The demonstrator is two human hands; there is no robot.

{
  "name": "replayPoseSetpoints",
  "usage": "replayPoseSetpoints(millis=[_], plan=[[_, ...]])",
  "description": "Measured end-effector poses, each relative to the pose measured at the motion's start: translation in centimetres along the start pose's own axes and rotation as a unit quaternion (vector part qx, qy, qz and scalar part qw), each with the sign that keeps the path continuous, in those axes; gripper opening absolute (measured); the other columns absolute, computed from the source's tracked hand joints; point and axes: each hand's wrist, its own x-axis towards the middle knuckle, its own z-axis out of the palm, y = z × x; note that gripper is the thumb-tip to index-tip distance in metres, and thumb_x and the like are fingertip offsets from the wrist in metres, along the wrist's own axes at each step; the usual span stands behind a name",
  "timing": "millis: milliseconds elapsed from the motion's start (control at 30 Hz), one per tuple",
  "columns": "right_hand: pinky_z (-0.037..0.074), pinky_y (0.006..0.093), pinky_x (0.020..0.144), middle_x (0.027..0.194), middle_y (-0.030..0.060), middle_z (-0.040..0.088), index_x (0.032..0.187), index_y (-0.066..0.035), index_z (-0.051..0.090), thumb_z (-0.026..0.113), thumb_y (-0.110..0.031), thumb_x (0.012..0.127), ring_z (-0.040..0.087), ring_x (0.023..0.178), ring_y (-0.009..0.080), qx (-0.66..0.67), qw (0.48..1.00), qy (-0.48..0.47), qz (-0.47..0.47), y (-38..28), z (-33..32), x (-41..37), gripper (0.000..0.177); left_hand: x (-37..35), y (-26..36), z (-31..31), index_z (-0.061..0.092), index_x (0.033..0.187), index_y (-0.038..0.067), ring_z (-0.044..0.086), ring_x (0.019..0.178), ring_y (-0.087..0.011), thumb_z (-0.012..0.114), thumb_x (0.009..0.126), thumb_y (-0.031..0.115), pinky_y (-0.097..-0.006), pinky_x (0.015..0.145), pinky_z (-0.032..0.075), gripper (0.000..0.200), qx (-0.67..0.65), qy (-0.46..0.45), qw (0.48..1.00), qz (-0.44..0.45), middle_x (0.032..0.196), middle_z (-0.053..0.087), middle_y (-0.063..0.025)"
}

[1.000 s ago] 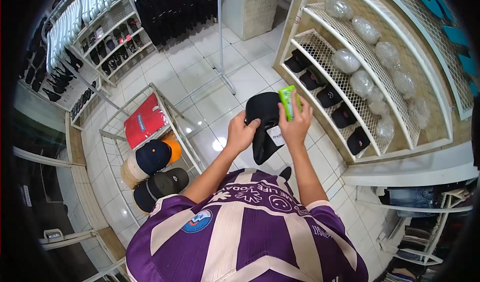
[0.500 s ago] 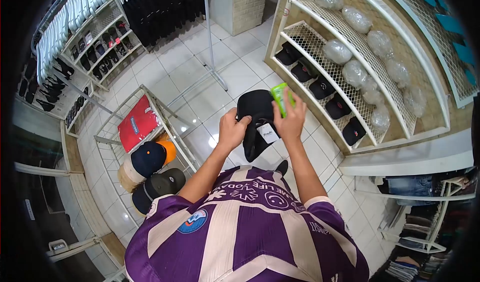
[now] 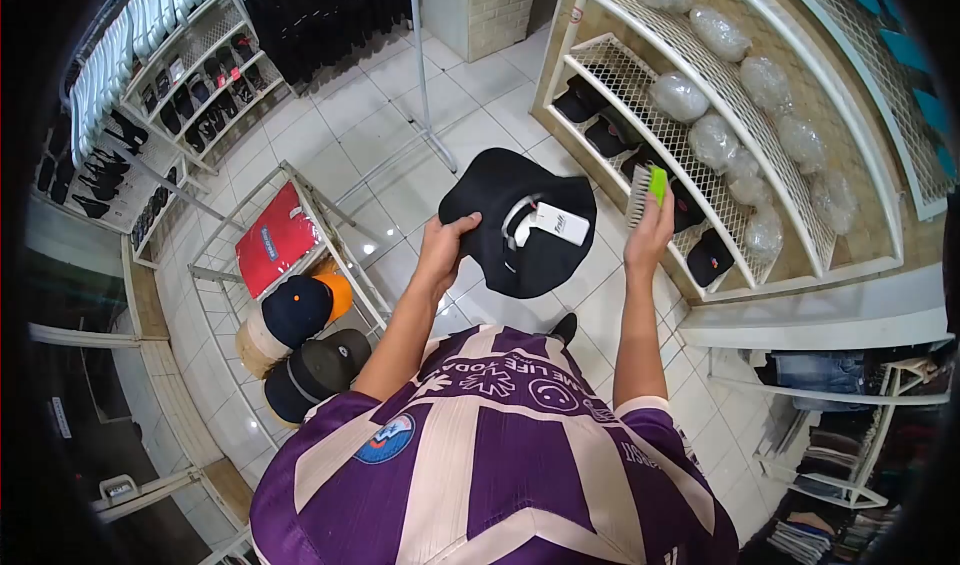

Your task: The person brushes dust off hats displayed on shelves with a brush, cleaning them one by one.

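Note:
A black bucket hat (image 3: 520, 265) hangs in front of me, its brim pinched by my left hand (image 3: 442, 250) at the left side. The hat's underside partly faces me, and a white tag (image 3: 562, 223) dangles from it. Away to the right, my right hand (image 3: 648, 240) is closed around a green brush (image 3: 657, 182) with pale bristles facing left. The brush is apart from the hat.
A wire rack (image 3: 215, 295) at left carries a red packaged item (image 3: 275, 245) and several caps (image 3: 297, 315). Curved shelves on the right hold black caps (image 3: 710, 258) and plastic-wrapped bundles (image 3: 680, 98). A metal pole stand (image 3: 425, 105) rises from the tiled floor ahead.
My right hand has moved right, taking the brush away from the hat. The hat has turned, so its opening and tag now show more fully.

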Motion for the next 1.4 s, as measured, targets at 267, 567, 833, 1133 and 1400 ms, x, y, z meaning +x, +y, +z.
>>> replayPoseSetpoints(millis=[267,567,833,1133,1400], plan=[[0.045,0.0351,0.105,0.133,0.0140,0.060,0.149,0.001,0.042,0.080,-0.007,0.082,0.060,0.116,0.0235,0.060,0.992,-0.094,-0.062,-6.2,0.8,-2.6,0.078,2.4,-3.0,-0.4,0.061,0.122,-0.002,0.071,0.104,-0.0200,0.066,0.099,0.013,-0.0322,0.092,0.060,0.028,-0.229,-0.204,0.949,-0.075,0.116,0.071,-0.0112],[0.045,0.0288,0.101,0.123,0.0103,0.067,0.139,0.001,0.055,0.078,-0.006,0.078,0.062,0.112,0.0169,0.059,0.962,-0.267,0.000,-5.3,-1.0,1.1,0.066,4.8,-4.6,-2.9,0.023,0.160,0.006,0.051,0.134,-0.0385,0.069,0.077,0.003,-0.0433,0.112,0.041,0.095,0.189,-0.068,0.973,0.113,0.162,0.026,-0.0253],[0.046,0.0266,0.096,0.116,0.0037,0.067,0.135,0.000,0.060,0.078,-0.010,0.078,0.059,0.104,0.0117,0.126,0.899,-0.397,0.133,-5.2,0.6,1.2,0.061,-1.0,1.3,3.2,0.074,0.093,-0.002,0.070,0.067,-0.0329,0.075,0.089,0.040,-0.0393,0.064,0.052,0.042,0.410,-0.121,0.865,0.264,0.072,0.069,-0.0215],[0.045,0.0429,0.094,0.109,0.0219,0.058,0.145,0.008,0.047,0.065,-0.018,0.093,0.057,0.101,0.0374,-0.101,0.982,-0.118,-0.110,-8.8,3.0,-3.9,0.060,-0.9,0.0,2.7,0.068,0.080,-0.007,0.063,0.063,-0.0453,0.063,0.094,0.034,-0.0488,0.060,0.047,0.043,0.485,-0.008,0.854,0.190,0.064,0.060,-0.0286],[0.058,0.0407,0.081,0.118,0.0220,0.063,0.132,0.004,0.057,0.082,-0.020,0.083,0.069,0.099,0.0338,-0.198,0.973,-0.101,-0.061,-5.7,4.6,-4.5,0.060,-1.8,0.4,3.6,0.068,0.083,-0.008,0.063,0.064,-0.0452,0.064,0.094,0.031,-0.0489,0.061,0.047,0.040,0.487,-0.070,0.850,0.188,0.066,0.059,-0.0295]])
